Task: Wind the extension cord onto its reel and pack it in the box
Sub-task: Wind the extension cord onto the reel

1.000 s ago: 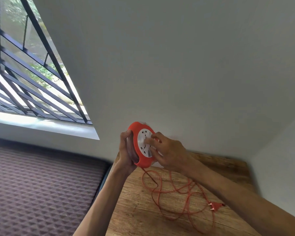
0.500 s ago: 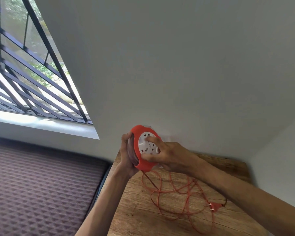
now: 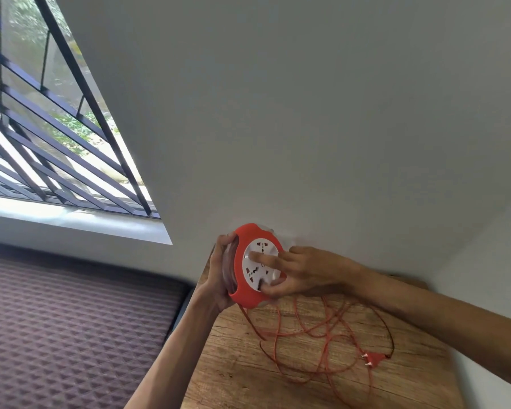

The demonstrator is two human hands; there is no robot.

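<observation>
Above the table's (image 3: 233, 364) far edge, the left hand (image 3: 219, 273) clasped the reel (image 3: 248, 261) steady while the right hand's (image 3: 304, 270) spread fingers (image 3: 266, 258) pressed its face, apparently to wind in the cord (image 3: 322, 349).

Daylight came from the barred window (image 3: 56, 137) at left, sill overexposed, wall evenly lit, right-hand fingers (image 3: 266, 258) motion-blurred, wide-angle distortion tilted edges.

A plain pale wall (image 3: 292, 113) filled most of the view and met a second wall (image 3: 490, 276) in a corner at the right. At the left, a window (image 3: 42, 128) with dark slanted bars let in bright daylight over a white sill (image 3: 71, 222), with greenery outside. Below it lay a brown quilted mattress (image 3: 71, 335). A wooden table (image 3: 233, 373) stood against the wall.
</observation>
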